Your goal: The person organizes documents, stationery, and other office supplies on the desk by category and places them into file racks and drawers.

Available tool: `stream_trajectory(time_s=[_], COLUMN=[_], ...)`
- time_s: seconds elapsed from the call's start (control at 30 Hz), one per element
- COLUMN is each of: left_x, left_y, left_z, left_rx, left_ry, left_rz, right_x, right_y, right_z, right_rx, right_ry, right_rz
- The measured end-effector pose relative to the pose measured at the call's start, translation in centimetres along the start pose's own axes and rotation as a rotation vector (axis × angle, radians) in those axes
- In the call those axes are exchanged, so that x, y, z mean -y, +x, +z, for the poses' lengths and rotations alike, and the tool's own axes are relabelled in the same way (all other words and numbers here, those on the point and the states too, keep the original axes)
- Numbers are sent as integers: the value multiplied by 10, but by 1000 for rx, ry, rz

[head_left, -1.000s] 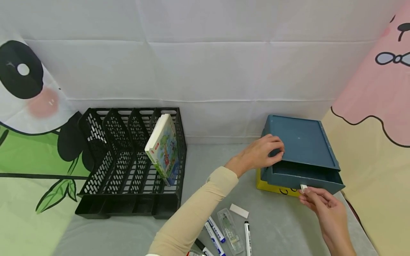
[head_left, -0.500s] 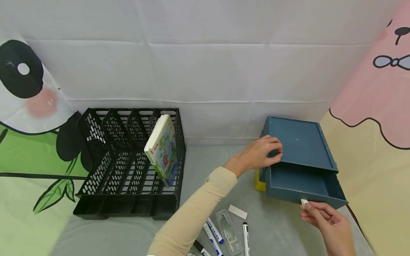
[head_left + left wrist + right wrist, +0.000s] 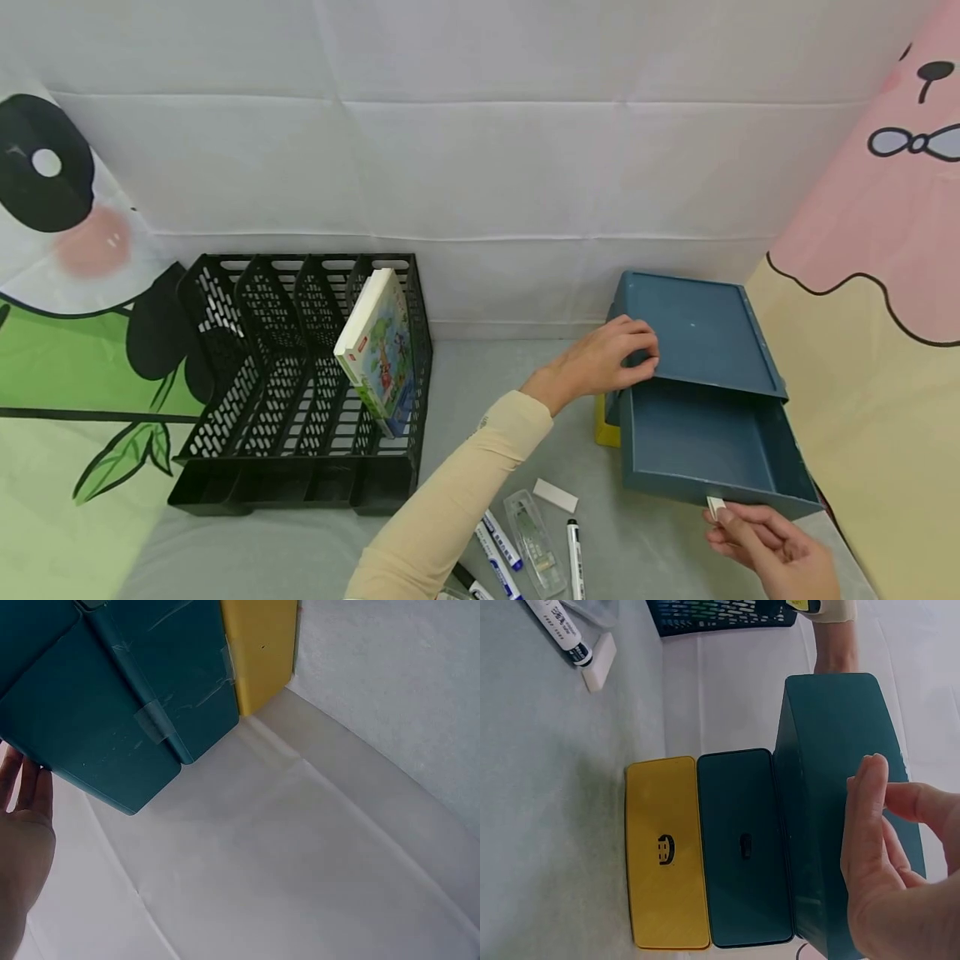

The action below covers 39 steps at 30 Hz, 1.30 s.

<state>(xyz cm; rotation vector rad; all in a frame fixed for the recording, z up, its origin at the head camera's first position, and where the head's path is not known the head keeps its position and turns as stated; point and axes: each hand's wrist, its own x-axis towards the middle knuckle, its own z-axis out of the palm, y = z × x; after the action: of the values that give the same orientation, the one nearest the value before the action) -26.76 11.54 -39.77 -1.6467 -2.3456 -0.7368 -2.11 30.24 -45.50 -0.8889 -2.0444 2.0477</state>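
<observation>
At the right stands a small blue drawer cabinet (image 3: 701, 333), its top drawer (image 3: 667, 487) pulled far out. The drawer's inside is visible, with nothing in it. My right hand (image 3: 780, 546) pinches a small white tab (image 3: 716, 506) at the drawer front between thumb and fingers. In the right wrist view, my right hand (image 3: 900, 862) hides that tab. On the cabinet's left top edge rests my left hand (image 3: 603, 360), its fingers bent over the top. The left wrist view shows the fingers (image 3: 30, 784) against the cabinet's blue side (image 3: 82, 720).
A black mesh organizer (image 3: 300, 417) holds upright books (image 3: 382, 350). On the grey table lie several markers (image 3: 575, 558), a clear plastic case (image 3: 535, 542) and a white eraser (image 3: 556, 495). A yellow drawer (image 3: 667, 855) and a shut blue drawer (image 3: 744, 847) sit below the open one.
My right hand has drawn the top drawer out toward me, from slightly open to far open. The left hand has stayed on the cabinet top.
</observation>
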Motion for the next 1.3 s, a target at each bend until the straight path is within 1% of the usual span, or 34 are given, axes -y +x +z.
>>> stream_trajectory(time_s=[0.17, 0.33, 0.43, 0.6, 0.67, 0.8, 0.97, 1.13, 1.2, 1.3], left_x=[1, 2, 2, 3, 3, 2, 1, 1, 1, 1], left_y=[-1, -2, -3, -4, -4, -3, -2, -2, -2, -2], left_z=[0, 0, 0, 1, 1, 0, 0, 0, 0, 1], left_rx=[-7, -12, -17, -21, -22, -27, -30, -31, -31, -29], left_ry=[-3, -10, -14, -18, -19, -27, -38, -40, -40, -40], left_rz=[-1, -1, -2, -11, -14, -7, 4, -1, -3, -3], right_x=[-5, -6, -5, 3, 7, 18, 34, 49, 53, 59], right_y=[-2, -3, -5, -10, -12, -15, -19, -16, -13, -7], right_z=[0, 1, 2, 5, 4, 2, -2, -9, -12, -18], right_rx=[-48, -56, -85, -158, -170, -198, -250, -258, -268, -308], right_ry=[5, 2, -51, -188, -243, -320, -351, -398, -425, -457], right_rz=[82, 82, 67, 15, -4, -48, -140, -249, -275, -283])
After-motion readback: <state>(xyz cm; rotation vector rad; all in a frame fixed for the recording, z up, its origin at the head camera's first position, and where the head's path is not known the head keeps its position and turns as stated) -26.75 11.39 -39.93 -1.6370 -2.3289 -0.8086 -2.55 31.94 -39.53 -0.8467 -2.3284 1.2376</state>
